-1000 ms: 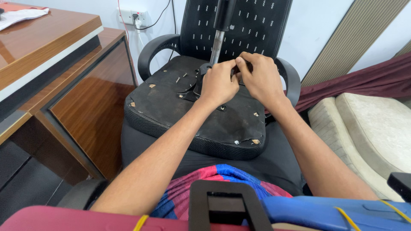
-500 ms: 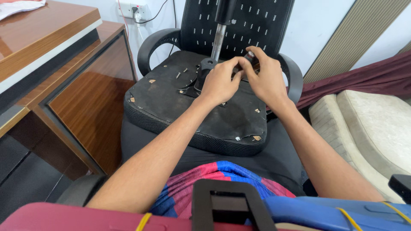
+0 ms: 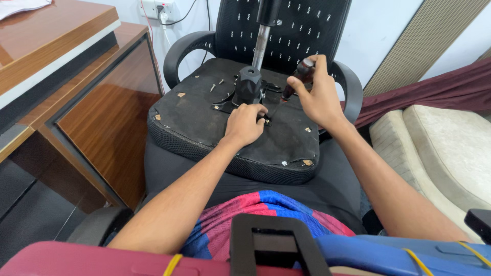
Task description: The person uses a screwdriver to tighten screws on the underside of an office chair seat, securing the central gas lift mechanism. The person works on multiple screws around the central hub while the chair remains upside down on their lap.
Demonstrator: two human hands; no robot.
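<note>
Upturned seat base [image 3: 204,122] lies on an office chair [image 3: 286,30], wooden desk [image 3: 76,76] close on the left, beige cushion [image 3: 445,148] on the right. Left hand [image 3: 244,124] is curled, fingertips pinching at a screw spot beside the black mechanism [image 3: 249,86]. Right hand [image 3: 318,94] is fisted round a screwdriver [image 3: 294,84], tip angled down to that spot.

I see the upturned seat pad [image 3: 204,120] lying on the office chair [image 3: 307,30], its mechanism [image 3: 249,87] near the pad's far edge. My left hand [image 3: 244,124] rests just before the mechanism, my right hand [image 3: 318,94] beside it holds the screwdriver [image 3: 295,79]; two loose screws [image 3: 217,85] lie left of the mechanism, and the desk [image 3: 76,76] stands left of the chair
</note>
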